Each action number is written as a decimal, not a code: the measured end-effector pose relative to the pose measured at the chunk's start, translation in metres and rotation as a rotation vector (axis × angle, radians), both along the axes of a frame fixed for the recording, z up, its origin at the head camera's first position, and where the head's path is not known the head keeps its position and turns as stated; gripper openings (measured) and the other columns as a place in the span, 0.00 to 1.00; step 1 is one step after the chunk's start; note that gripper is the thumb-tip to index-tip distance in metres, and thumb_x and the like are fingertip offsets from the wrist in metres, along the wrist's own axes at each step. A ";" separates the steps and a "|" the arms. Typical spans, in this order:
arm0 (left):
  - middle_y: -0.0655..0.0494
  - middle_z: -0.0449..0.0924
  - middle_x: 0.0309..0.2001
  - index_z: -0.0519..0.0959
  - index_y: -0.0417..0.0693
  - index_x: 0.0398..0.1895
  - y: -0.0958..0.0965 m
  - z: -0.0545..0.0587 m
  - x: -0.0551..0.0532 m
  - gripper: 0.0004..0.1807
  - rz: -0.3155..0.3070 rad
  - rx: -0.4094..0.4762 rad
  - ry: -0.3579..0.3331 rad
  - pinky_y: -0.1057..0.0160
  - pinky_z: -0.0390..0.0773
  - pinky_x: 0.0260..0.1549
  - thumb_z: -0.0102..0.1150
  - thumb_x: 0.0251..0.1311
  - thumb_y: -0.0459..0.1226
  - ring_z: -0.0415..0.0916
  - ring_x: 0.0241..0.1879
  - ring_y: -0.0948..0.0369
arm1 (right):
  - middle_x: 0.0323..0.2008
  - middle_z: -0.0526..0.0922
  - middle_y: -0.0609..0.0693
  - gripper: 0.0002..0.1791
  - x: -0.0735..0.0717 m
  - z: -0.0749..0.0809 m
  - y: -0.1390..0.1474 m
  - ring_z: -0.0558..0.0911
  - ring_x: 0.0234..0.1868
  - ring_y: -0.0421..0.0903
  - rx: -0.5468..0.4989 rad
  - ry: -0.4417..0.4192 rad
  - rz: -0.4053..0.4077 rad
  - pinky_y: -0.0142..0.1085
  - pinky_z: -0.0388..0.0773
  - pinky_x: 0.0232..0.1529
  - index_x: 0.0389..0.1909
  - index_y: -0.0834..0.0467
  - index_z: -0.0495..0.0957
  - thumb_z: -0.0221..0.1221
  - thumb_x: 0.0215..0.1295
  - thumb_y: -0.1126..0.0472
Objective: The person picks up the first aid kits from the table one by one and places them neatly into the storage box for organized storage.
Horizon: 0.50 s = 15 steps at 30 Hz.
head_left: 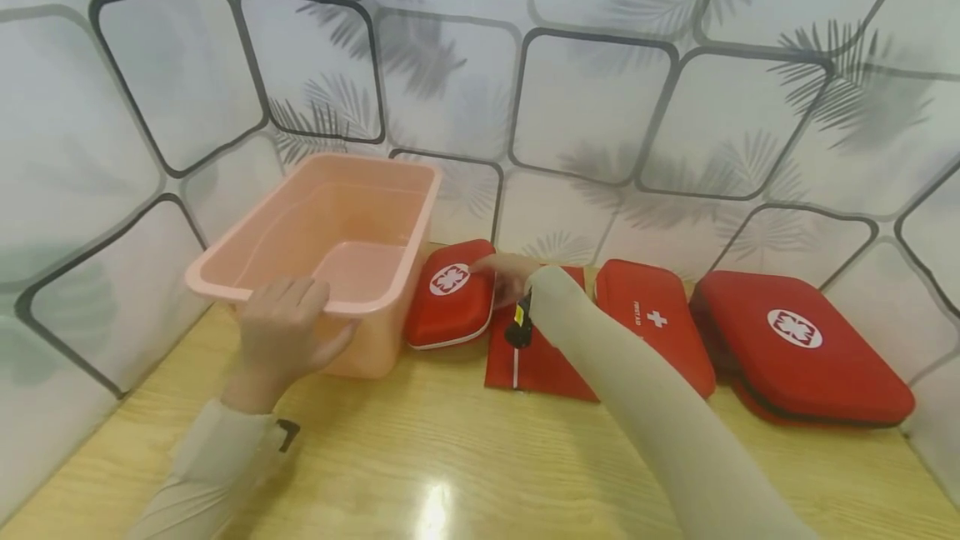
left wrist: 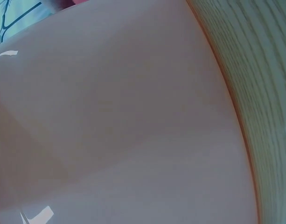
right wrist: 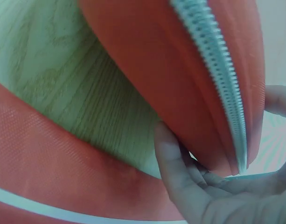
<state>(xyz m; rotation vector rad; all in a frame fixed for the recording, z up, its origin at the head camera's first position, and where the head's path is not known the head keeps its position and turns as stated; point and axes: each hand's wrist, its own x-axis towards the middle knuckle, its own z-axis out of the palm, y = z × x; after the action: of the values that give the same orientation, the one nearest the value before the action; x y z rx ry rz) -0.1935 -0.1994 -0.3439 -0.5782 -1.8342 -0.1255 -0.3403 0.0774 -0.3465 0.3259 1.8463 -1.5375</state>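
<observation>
My left hand [head_left: 281,319] grips the near rim of a peach plastic bin [head_left: 315,165], fingers over the edge. In the left wrist view the smooth bin wall [left wrist: 133,102] fills most of the picture. Just right of the bin, a small red first aid case [head_left: 442,311] with a white round emblem leans a little toward it. My right hand [head_left: 510,269] holds the far right end of this case. The right wrist view has the case's pale zipper [right wrist: 222,79] up close, with the thumb on one face and the fingers [right wrist: 168,149] at the other.
Beneath my right wrist lies a flat red pouch [head_left: 502,365] with a white stripe. Farther right are a red first aid case with a white cross [head_left: 656,319] and a larger, thick red case [head_left: 832,357]. A patterned wall covering [head_left: 592,107] rises behind the wooden table [head_left: 360,457].
</observation>
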 end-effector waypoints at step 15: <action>0.48 0.65 0.15 0.65 0.40 0.17 -0.001 0.000 -0.001 0.27 0.007 -0.005 -0.007 0.55 0.60 0.15 0.43 0.55 0.56 0.62 0.15 0.49 | 0.62 0.69 0.64 0.37 0.007 0.013 -0.001 0.72 0.63 0.57 0.006 0.121 -0.021 0.49 0.69 0.61 0.65 0.65 0.58 0.60 0.57 0.57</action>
<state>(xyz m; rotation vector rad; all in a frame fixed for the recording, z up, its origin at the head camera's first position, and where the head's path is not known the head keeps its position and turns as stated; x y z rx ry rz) -0.1940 -0.2001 -0.3442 -0.5751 -1.8434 -0.1177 -0.3334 0.0767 -0.3331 0.2601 1.9464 -1.5971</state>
